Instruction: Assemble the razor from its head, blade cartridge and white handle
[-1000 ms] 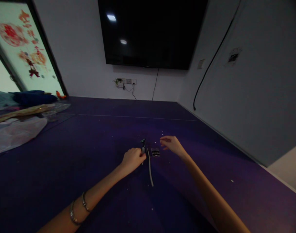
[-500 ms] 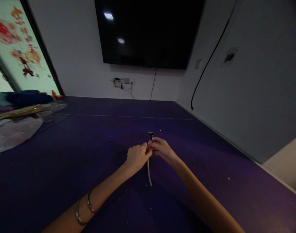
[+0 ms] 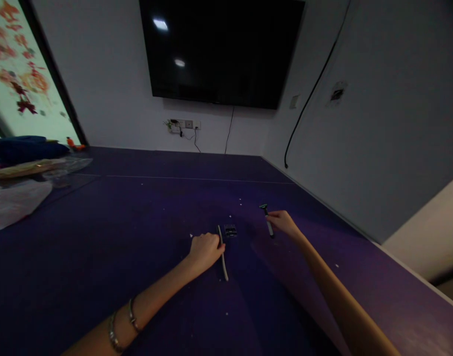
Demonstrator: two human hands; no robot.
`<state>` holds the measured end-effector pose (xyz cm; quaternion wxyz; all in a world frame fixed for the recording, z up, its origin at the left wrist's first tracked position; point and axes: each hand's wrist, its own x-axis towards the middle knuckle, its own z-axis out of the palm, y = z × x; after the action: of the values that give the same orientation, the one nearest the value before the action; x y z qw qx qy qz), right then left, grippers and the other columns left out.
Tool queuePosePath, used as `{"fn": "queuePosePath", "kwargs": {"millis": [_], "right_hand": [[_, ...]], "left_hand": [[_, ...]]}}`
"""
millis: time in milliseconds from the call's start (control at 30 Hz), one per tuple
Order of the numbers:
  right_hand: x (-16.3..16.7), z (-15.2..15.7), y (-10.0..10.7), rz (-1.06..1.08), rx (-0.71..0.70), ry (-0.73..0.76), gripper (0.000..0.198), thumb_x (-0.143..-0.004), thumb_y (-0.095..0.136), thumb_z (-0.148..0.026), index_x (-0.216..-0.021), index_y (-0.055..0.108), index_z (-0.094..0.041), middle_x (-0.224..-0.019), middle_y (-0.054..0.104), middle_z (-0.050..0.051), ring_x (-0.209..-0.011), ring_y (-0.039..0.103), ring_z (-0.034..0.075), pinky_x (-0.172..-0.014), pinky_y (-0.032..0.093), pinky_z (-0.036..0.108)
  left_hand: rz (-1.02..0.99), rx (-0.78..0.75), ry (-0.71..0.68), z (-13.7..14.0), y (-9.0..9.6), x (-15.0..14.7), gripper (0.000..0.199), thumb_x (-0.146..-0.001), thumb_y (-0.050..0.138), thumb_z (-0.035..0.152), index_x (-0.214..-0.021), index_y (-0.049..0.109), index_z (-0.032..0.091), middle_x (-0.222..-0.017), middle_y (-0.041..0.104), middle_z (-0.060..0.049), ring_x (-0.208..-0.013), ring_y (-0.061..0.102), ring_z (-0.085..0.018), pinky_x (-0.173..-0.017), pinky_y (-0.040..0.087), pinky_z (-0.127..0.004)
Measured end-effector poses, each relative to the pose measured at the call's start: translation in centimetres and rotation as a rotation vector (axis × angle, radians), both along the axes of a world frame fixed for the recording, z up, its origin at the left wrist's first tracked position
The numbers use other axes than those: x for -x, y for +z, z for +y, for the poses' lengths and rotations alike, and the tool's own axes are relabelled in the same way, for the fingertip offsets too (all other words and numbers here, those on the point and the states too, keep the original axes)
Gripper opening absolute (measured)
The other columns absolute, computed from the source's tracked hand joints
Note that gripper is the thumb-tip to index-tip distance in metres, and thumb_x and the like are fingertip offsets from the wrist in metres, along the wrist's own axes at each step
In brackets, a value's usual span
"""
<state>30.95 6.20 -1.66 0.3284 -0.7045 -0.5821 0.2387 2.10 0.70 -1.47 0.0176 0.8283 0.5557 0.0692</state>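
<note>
My left hand [image 3: 204,251] is closed around a thin, pale, slightly curved rod [image 3: 224,267], whose exact kind I cannot make out. It sticks out above and below the fingers. To the right, my right hand [image 3: 284,222] pinches a razor [image 3: 269,228] by its grey-and-black handle, its dark head pointing up and away from me. Between the hands, close to the rod's upper end, a small dark case with slots [image 3: 230,230] lies on the purple surface [image 3: 156,287]; neither hand touches it.
Small white bits [image 3: 337,266] are scattered over the surface. At the left lie plastic bags [image 3: 19,200] and dark blue cloth [image 3: 28,148]. A large television [image 3: 222,54] hangs on the wall above sockets [image 3: 188,124]; a black cable [image 3: 311,94] hangs at the right.
My hands have parted: the right has moved right with the razor, while the left keeps the pale rod slightly lower. The dark case, mostly hidden before, now shows. The view has turned slightly right.
</note>
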Motion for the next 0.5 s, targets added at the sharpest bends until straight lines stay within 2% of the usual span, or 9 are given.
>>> {"fn": "queuePosePath", "kwargs": {"millis": [100, 200, 500], "right_hand": [[-3.2, -0.7, -1.2, -0.127, 0.004, -0.079, 0.019, -0.067, 0.054, -0.023, -0.067, 0.07, -0.014, -0.048, 0.059, -0.001, -0.052, 0.058, 0.014, -0.046, 0.036, 0.018], [-4.8, -1.6, -1.9, -0.219, 0.002, -0.098, 0.017, -0.065, 0.055, -0.021, -0.063, 0.071, -0.015, -0.05, 0.061, 0.0, -0.059, 0.061, 0.016, -0.048, 0.036, 0.019], [-5.2, -2.4, -3.0, -0.376, 0.016, -0.127, 0.018, -0.065, 0.058, -0.02, -0.074, 0.074, -0.016, -0.071, 0.071, 0.006, -0.072, 0.066, 0.021, -0.055, 0.041, 0.02]], "left_hand": [[0.005, 0.005, 0.001, -0.2, -0.6, -0.2, 0.037, -0.085, 0.043, 0.043, -0.082, 0.067, 0.016, -0.079, 0.068, -0.01, -0.078, 0.066, -0.026, -0.068, 0.049, -0.037], [0.003, 0.017, 0.012, -0.2, -0.7, -0.5, 0.04, -0.084, 0.042, 0.045, -0.08, 0.068, 0.016, -0.079, 0.068, -0.011, -0.079, 0.066, -0.026, -0.068, 0.049, -0.037], [0.028, 0.032, 0.033, -0.4, -0.9, -1.3, 0.034, -0.084, 0.042, 0.035, -0.084, 0.068, 0.014, -0.087, 0.069, -0.014, -0.083, 0.066, -0.027, -0.07, 0.049, -0.036]]}}
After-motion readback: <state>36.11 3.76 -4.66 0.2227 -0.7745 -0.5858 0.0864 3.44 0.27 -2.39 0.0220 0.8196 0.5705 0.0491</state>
